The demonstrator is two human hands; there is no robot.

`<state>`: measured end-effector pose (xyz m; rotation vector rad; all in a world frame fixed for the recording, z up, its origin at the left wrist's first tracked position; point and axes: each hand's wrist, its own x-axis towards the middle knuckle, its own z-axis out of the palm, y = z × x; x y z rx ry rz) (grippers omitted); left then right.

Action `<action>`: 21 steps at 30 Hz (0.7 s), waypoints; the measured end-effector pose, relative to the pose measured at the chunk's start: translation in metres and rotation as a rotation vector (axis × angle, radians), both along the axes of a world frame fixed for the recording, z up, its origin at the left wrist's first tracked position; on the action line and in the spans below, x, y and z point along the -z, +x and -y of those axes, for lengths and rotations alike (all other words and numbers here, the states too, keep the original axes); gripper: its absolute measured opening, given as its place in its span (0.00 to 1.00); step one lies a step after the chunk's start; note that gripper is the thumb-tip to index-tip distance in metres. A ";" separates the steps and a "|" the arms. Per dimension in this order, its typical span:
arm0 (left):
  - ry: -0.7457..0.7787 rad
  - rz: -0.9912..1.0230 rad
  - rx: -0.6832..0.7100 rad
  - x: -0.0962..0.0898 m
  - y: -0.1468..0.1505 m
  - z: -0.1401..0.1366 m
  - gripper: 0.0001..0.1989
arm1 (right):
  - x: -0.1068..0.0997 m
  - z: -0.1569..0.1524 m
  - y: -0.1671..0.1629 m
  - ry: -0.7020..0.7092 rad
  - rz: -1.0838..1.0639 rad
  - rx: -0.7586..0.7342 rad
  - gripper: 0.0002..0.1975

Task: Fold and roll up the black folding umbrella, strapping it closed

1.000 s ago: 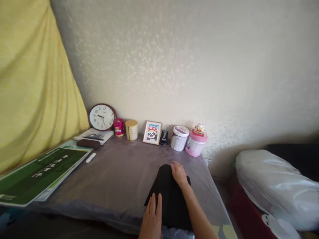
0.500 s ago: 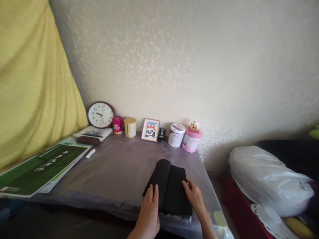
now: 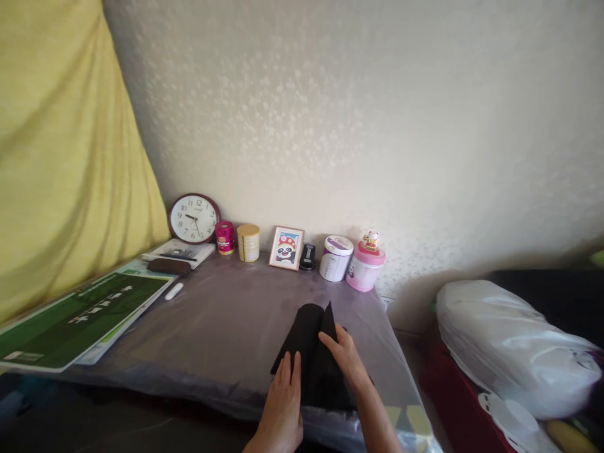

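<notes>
A book with black pages (image 3: 302,330) lies open near the front edge of the table, its left side curving up toward the spine. My left hand (image 3: 283,393) rests flat on the lower left page with fingers stretched out. Between the thumb and fingers of my right hand (image 3: 343,351) is a black page (image 3: 329,318), raised upright off the right side, its top corner pointing up. My right forearm and hand cover part of the right side of the book.
Along the wall stand a clock (image 3: 195,218), a magenta tin (image 3: 225,238), a yellow-lidded can (image 3: 248,243), a panda picture frame (image 3: 286,248), a black stapler-like object (image 3: 307,257) and two tubs (image 3: 336,259). Green sheets (image 3: 94,321) lie left. A white bag (image 3: 509,346) sits right.
My right hand has moved left and slightly up from the right edge of the book, lifting a black page with it. My left hand has stayed on the left page.
</notes>
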<state>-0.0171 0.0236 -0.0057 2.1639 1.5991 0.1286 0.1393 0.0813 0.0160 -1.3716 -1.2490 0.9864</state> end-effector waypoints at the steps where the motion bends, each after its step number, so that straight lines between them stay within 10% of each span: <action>1: -0.008 -0.010 -0.006 0.000 0.001 -0.001 0.47 | 0.000 -0.005 -0.007 0.001 -0.022 -0.014 0.16; 21: 0.216 0.095 0.029 0.036 -0.010 -0.006 0.35 | 0.032 -0.038 -0.041 -0.070 0.455 0.011 0.15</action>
